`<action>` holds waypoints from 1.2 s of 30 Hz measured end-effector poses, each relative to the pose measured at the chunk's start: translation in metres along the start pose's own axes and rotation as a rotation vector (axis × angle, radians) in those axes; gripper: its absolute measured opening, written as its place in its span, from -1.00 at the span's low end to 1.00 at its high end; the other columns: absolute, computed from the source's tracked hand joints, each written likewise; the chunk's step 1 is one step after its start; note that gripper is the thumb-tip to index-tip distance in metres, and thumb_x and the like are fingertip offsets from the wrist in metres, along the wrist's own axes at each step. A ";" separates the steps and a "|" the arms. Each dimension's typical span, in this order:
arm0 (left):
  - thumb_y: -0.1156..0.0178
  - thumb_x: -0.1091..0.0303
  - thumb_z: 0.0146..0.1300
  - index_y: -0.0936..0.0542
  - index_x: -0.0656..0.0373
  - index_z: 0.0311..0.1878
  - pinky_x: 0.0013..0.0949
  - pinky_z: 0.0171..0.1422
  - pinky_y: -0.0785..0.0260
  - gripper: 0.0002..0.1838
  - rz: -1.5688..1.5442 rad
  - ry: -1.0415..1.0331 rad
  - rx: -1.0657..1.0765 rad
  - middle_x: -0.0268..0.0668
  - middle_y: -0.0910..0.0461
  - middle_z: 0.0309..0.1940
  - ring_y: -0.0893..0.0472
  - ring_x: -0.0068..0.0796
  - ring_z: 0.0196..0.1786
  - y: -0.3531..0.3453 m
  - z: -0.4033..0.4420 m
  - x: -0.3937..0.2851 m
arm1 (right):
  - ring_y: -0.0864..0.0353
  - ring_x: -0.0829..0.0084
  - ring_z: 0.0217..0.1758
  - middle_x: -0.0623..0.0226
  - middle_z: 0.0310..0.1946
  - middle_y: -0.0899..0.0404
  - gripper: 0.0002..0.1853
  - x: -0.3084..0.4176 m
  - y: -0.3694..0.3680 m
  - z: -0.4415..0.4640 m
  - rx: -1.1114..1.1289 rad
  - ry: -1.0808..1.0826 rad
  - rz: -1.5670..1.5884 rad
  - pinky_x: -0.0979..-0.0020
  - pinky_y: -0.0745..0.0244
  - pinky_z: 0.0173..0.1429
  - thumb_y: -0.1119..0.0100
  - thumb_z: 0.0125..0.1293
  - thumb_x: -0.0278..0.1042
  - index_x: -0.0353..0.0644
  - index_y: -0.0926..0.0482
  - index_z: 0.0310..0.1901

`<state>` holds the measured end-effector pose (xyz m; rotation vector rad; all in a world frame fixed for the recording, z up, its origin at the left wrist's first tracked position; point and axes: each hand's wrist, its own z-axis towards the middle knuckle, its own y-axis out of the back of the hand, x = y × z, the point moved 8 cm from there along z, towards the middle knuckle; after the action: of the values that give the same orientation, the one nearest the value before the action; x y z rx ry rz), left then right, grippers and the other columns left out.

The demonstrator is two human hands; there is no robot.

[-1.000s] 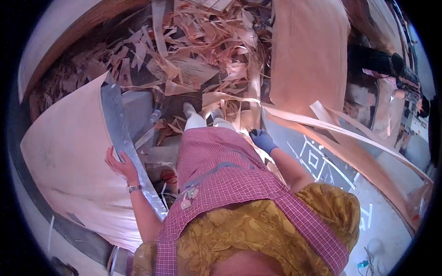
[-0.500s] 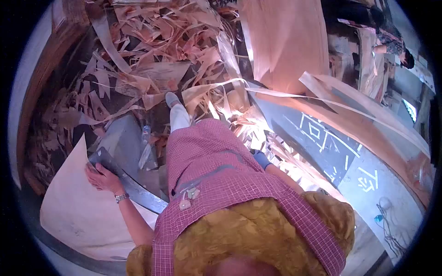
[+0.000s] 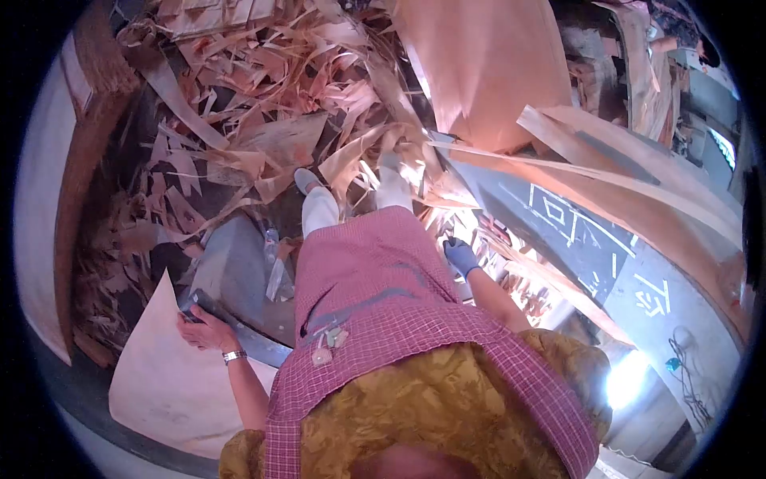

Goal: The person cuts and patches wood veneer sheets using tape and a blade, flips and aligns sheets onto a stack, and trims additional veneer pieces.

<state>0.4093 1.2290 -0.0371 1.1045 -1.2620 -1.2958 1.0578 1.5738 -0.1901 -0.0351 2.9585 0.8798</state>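
Note:
My left hand, bare with a metal watch at the wrist, lies with fingers apart on a pale veneer sheet, by the corner of a dark metal edge. On my right side, my right hand wears a blue glove and hangs beside the checked apron. Its fingers are curled around something dark and small that I cannot make out. Bright veneer scraps lie just beyond that hand.
Torn veneer strips heap around my feet. A grey block and a clear bottle are left of my legs. Long strips cross a grey panel with white markings. Another person is far right.
The view has turned and shifted. The pale sheet at left now shows lower and smaller, and my left hand is lower, near the metal corner. My right hand stays by the apron.

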 end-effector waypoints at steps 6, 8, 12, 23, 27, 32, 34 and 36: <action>0.08 -0.23 0.40 -0.42 0.27 0.17 0.00 0.33 -0.13 -0.33 0.082 0.036 0.118 -0.08 -0.43 0.17 -0.33 -0.05 0.28 0.004 0.003 0.002 | -0.57 -0.08 0.12 -0.10 0.03 -0.58 -0.40 0.018 0.007 0.035 0.167 -0.070 -0.136 0.09 -0.41 0.26 0.28 0.35 0.13 -0.16 -0.60 0.06; 0.03 -0.15 0.41 -0.42 0.36 0.13 -0.02 0.31 -0.17 -0.36 0.071 0.030 0.164 0.00 -0.44 0.13 -0.35 0.01 0.24 0.008 0.006 -0.001 | -0.58 -0.10 0.06 -0.14 -0.03 -0.60 -0.44 0.042 0.018 0.071 0.100 0.050 -0.102 0.04 -0.42 0.21 0.25 0.37 0.08 -0.21 -0.59 0.02; -0.08 -0.06 0.38 -0.41 0.44 0.11 -0.02 0.33 -0.17 -0.38 -0.022 0.013 0.323 0.09 -0.43 0.10 -0.36 0.04 0.21 -0.021 0.019 0.028 | -0.60 -0.11 0.05 -0.24 -0.07 -0.59 -0.41 0.158 0.114 0.123 0.128 0.239 -0.128 0.03 -0.41 0.24 0.23 0.37 0.11 -0.28 -0.58 -0.01; -0.32 -0.02 0.17 -0.05 0.60 0.32 0.01 0.50 0.01 -0.02 -0.042 0.309 0.753 0.26 -0.14 0.29 -0.18 0.14 0.36 -0.019 0.014 0.021 | -0.62 0.00 0.00 0.05 -0.11 -0.65 -0.55 0.385 0.335 0.240 -0.208 0.405 0.058 0.09 -0.49 0.10 0.05 0.34 0.15 -0.01 -0.61 -0.04; -0.28 -0.06 0.20 0.11 0.63 0.38 0.03 0.58 0.21 0.08 -0.098 0.362 0.817 0.35 0.07 0.41 -0.01 0.23 0.47 -0.014 0.012 0.004 | -0.63 0.01 -0.01 0.04 -0.09 -0.64 -0.53 0.430 0.336 0.257 -0.158 0.417 -0.038 0.10 -0.50 0.08 0.03 0.33 0.17 0.03 -0.60 0.04; -0.22 -0.11 0.23 0.25 0.63 0.41 -0.02 0.62 0.32 0.15 -0.028 0.391 0.828 0.35 0.19 0.46 0.20 0.19 0.55 -0.011 -0.001 0.005 | -0.65 0.06 -0.03 0.06 -0.10 -0.66 -0.56 0.503 0.342 0.246 -0.138 0.418 -0.141 0.14 -0.52 0.07 -0.12 0.23 0.10 -0.02 -0.61 -0.01; -0.17 -0.14 0.26 0.21 0.61 0.43 -0.03 0.62 0.34 0.12 -0.041 0.406 0.833 0.34 0.18 0.47 0.21 0.18 0.55 -0.018 -0.014 0.024 | -0.65 0.07 -0.02 0.08 -0.11 -0.66 -0.58 0.532 0.332 0.265 -0.113 0.467 -0.137 0.14 -0.52 0.07 -0.15 0.20 0.09 -0.02 -0.62 -0.05; -0.13 -0.14 0.27 0.11 0.58 0.43 -0.02 0.62 0.30 0.05 0.047 0.427 0.951 0.31 0.10 0.46 0.15 0.18 0.54 -0.027 -0.015 0.015 | -0.66 0.07 -0.06 0.07 -0.14 -0.67 -0.60 0.562 0.326 0.287 -0.178 0.491 -0.204 0.13 -0.53 0.02 -0.20 0.16 0.05 -0.07 -0.63 -0.11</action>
<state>0.4214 1.2119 -0.0648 1.8612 -1.5725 -0.3205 0.4974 2.0005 -0.2858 -0.6368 3.2052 1.2534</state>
